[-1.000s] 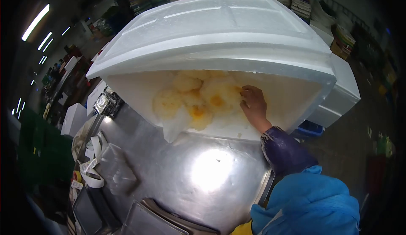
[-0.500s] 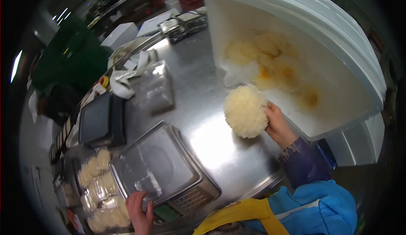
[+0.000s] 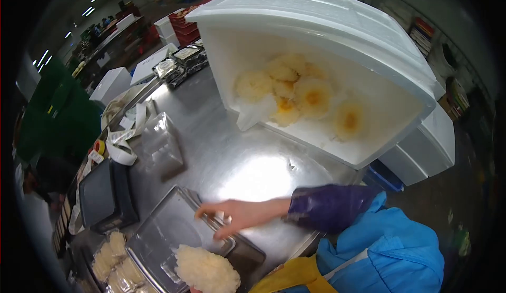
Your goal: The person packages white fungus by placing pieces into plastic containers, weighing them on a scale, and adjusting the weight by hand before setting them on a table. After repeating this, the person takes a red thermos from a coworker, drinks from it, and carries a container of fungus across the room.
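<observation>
Shifted from mid-frame to bottom centre, the clump [image 3: 206, 270] overlaps the scale [image 3: 176, 222] and looks light, springy and crumbly, best cupped from beneath, with the right hand [image 3: 234, 216] loosely spread and the left hand [image 3: 195, 290] too hidden to tell.

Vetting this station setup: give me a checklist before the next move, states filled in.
1. Right hand free: ok, fingers spread, nothing visible in it.
2. Left hand grip: cannot tell, only a sliver shows below the pale, ruffled, rounded clump.
3. Clump seated on the rectangular, silver metal scale pan: cannot tell, contact is hidden.
4. Clear view of the whole pan: not ok, clump and right hand cover parts.
5. Pale clumps with orange-brown centres inside the white foam box: ok, several there.
</observation>
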`<state>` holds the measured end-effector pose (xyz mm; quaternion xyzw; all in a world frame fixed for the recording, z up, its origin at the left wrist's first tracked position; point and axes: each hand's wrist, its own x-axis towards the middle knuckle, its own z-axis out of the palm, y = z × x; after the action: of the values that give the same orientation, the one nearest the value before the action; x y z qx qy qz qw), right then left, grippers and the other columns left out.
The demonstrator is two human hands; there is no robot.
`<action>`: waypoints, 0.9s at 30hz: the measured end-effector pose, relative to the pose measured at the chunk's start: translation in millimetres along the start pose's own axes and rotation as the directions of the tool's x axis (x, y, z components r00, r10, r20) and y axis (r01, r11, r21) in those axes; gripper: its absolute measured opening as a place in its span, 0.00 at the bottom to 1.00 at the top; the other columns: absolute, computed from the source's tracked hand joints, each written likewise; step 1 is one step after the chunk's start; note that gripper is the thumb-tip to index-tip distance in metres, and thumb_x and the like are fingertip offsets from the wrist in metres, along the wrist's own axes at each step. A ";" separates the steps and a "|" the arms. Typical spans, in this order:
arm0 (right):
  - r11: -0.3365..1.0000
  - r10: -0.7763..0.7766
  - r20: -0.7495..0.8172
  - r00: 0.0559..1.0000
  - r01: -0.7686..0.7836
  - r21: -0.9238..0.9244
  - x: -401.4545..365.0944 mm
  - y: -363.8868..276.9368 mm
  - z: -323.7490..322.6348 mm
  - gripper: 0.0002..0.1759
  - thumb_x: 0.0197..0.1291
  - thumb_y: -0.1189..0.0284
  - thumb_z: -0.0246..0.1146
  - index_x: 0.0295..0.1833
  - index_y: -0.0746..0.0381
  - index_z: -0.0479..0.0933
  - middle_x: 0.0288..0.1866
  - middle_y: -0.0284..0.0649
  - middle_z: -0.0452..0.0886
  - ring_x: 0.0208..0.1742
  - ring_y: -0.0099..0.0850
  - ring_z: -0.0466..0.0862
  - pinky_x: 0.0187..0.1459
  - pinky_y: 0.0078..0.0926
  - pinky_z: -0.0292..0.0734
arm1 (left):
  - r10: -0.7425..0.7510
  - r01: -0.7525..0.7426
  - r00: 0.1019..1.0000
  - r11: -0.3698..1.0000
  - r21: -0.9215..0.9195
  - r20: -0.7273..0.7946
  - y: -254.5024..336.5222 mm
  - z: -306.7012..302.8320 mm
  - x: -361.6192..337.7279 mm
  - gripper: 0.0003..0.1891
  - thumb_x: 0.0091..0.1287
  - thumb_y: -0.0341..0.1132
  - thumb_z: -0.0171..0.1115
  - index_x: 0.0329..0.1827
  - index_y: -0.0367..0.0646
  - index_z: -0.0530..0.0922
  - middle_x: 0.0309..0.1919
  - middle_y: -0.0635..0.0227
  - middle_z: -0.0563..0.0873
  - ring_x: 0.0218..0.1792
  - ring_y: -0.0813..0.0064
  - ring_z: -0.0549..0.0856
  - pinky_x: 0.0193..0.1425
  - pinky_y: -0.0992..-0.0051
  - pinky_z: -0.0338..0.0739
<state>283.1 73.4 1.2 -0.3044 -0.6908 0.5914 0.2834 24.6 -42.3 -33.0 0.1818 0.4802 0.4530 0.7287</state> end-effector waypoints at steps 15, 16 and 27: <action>-0.453 -0.229 -0.971 -0.062 -0.877 0.163 -239.2 116.8 -286.4 0.12 0.54 0.68 0.55 0.44 0.54 0.75 0.44 0.36 0.76 0.49 0.38 0.74 0.48 0.55 0.66 | -0.056 0.066 0.994 0.991 0.112 -0.094 -0.3 11.8 37.7 0.37 0.57 0.39 0.63 0.67 0.43 0.55 0.62 0.59 0.65 0.63 0.62 0.66 0.64 0.64 0.62; -0.424 -0.234 -0.970 -0.065 -0.891 0.162 -239.7 113.4 -292.5 0.13 0.53 0.68 0.55 0.45 0.55 0.74 0.46 0.37 0.76 0.51 0.39 0.73 0.48 0.56 0.65 | -0.060 0.070 0.994 0.991 0.112 -0.095 0.1 12.5 38.5 0.37 0.57 0.39 0.63 0.67 0.43 0.55 0.62 0.59 0.65 0.63 0.62 0.66 0.64 0.64 0.62; 0.241 -0.052 -0.993 0.106 -0.964 -0.116 -145.2 150.2 -293.2 0.46 0.37 0.52 0.68 0.63 0.58 0.60 0.57 0.47 0.65 0.58 0.47 0.66 0.50 0.52 0.64 | -0.054 0.076 0.987 0.986 0.151 -0.149 0.3 5.9 39.2 0.35 0.57 0.38 0.63 0.66 0.42 0.56 0.60 0.59 0.67 0.61 0.63 0.67 0.63 0.65 0.63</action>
<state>611.3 169.9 -111.0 -0.9009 -0.4030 -0.0375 0.1568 34.6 -8.4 -51.0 0.1893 0.5715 0.4019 0.6899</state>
